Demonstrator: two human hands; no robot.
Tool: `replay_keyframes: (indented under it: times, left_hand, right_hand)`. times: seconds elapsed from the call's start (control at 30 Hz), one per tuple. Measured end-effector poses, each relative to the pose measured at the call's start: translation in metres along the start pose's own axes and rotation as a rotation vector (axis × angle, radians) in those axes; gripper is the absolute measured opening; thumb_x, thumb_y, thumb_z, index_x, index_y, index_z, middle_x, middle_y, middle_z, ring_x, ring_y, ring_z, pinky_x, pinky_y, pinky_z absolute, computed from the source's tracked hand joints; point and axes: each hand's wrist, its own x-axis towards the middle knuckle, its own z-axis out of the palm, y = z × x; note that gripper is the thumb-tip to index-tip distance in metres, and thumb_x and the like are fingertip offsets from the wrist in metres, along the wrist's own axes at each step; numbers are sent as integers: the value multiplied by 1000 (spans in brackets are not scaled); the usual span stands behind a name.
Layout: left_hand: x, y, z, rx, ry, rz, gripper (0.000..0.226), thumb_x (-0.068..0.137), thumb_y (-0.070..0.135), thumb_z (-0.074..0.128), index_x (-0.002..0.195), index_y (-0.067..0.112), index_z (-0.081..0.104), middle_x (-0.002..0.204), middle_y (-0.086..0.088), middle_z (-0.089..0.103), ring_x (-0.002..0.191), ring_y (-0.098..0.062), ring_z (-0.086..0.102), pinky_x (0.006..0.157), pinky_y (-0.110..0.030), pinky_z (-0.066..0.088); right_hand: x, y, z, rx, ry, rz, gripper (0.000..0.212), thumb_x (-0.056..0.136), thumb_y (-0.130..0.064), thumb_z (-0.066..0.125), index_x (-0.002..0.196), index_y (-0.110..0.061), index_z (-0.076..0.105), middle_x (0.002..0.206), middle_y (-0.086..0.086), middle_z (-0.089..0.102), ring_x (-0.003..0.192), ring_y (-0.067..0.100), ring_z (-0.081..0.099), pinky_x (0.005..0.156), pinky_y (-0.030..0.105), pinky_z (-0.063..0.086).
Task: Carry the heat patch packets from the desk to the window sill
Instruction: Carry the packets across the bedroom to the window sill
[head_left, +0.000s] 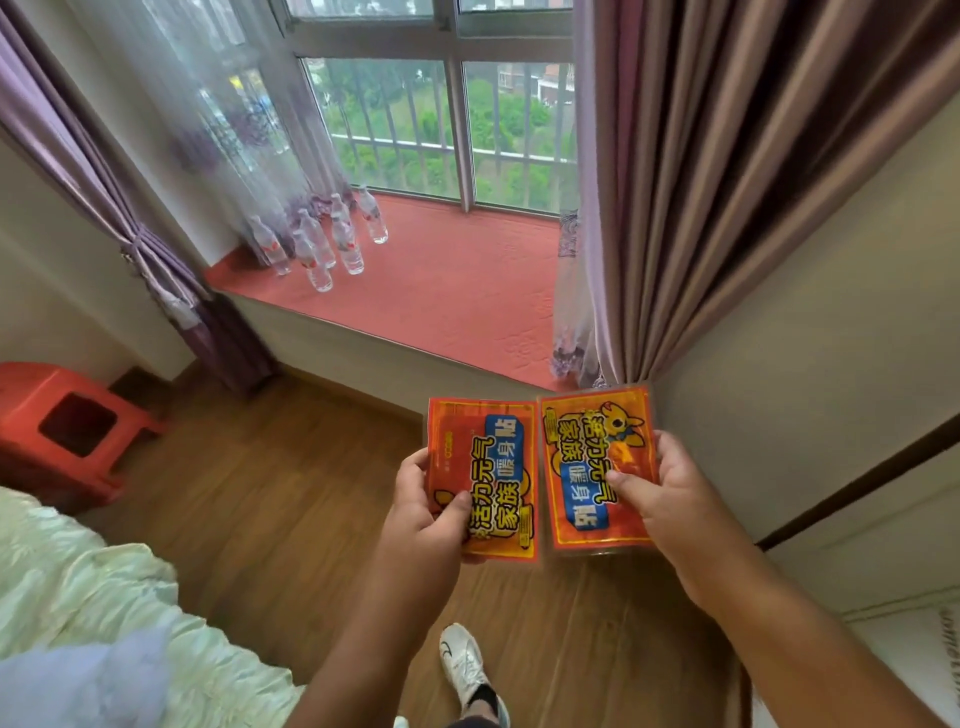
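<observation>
I hold two red and yellow heat patch packets side by side above the wooden floor. My left hand (423, 512) grips the left packet (488, 467) by its lower left edge, thumb on top. My right hand (662, 493) grips the right packet (587, 457) along its right side. The window sill (457, 291), covered with a red mat, lies ahead beyond the packets, between the curtains. The desk is out of view.
Several clear water bottles (332, 244) stand on the sill's left part. Brown curtain (727, 182) hangs at right, purple curtain (130, 234) at left. A red plastic stool (62, 431) stands left, a bed (104, 597) at lower left. My white shoe (462, 665) is below.
</observation>
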Motion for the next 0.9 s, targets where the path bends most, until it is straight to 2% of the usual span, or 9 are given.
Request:
replay_keyframes:
  times: [0.17, 0.3, 0.47, 0.6, 0.67, 0.8, 0.9]
  left_hand:
    - [72, 11, -20, -20, -14, 2, 42, 103, 9, 56, 131, 40, 48, 113, 7, 75, 98, -20, 76, 76, -53, 64]
    - [134, 22, -52, -10, -7, 18, 44, 103, 9, 56, 123, 47, 50, 111, 11, 75, 99, -17, 75, 72, -44, 64]
    - [201, 34, -93, 30, -31, 11, 42, 103, 12, 56, 119, 50, 50, 113, 13, 74, 102, -11, 74, 88, -47, 62]
    - [245, 41, -114, 58, -21, 27, 41, 102, 14, 57, 127, 45, 49, 117, 12, 73, 105, -10, 73, 91, -44, 60]
    - [261, 46, -122, 54, -13, 23, 40, 103, 13, 57, 132, 40, 48, 117, 11, 73, 104, -10, 74, 90, -42, 60]
    - [294, 52, -131, 70, -14, 5, 38, 104, 14, 55, 131, 40, 47, 117, 11, 73, 101, -6, 74, 85, -35, 60]
    - [326, 53, -134, 98, -1, -21, 38, 104, 17, 56, 133, 40, 47, 117, 12, 73, 102, -7, 74, 89, -39, 61]
  right_hand:
    - [55, -24, 35, 8, 35, 0, 33, 102, -3, 61, 125, -27, 58, 117, 0, 77, 103, 22, 77, 90, 47, 62]
    - [106, -45, 81, -29, 36, -14, 31, 101, -2, 62, 114, -30, 61, 109, -2, 80, 97, 22, 79, 88, 53, 63]
    - [160, -67, 135, -22, 16, -30, 31, 101, -4, 63, 118, -30, 61, 112, -1, 79, 102, 22, 78, 94, 53, 61]
    - [192, -76, 162, -21, 21, -35, 32, 100, -4, 65, 114, -33, 62, 111, -3, 80, 101, 23, 78, 94, 55, 61]
    - [206, -81, 172, -33, 23, -33, 33, 100, -5, 65, 115, -34, 62, 112, -3, 80, 101, 23, 78, 94, 55, 60]
    - [237, -94, 186, -49, 9, -29, 30, 101, -7, 64, 115, -33, 62, 111, -2, 80, 97, 21, 79, 92, 53, 61]
    - [269, -99, 195, -61, 3, -30, 30, 100, -10, 66, 116, -35, 62, 112, -4, 79, 100, 20, 78, 95, 54, 60]
